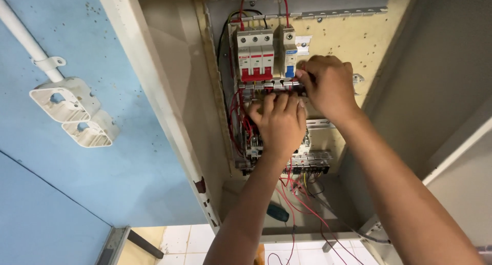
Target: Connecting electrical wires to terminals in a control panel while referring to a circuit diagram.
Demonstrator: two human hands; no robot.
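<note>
I observe both hands raised inside an open beige metal electrical cabinet point(174, 116) mounted on a blue wall point(77, 183). My left hand point(279, 124) lies knuckles outward over the middle of the panel, fingers curled onto the bundle of thin red wires point(237, 116) just below the breakers; what the fingertips grip is hidden. My right hand point(328, 85) sits just beside and above it, fingers pinched together on a small part at the metal mounting rail point(274, 83), directly under the narrow white breaker with a blue tab point(288, 52). The wide white three-pole breaker with red levers point(254, 55) stands immediately left of that one. A black terminal strip point(310, 167) sits below the left hand. A green-handled tool point(278, 212) lies on the cabinet floor. Two empty white plastic conduit boxes point(77, 111) hang on the wall, well apart.
</note>
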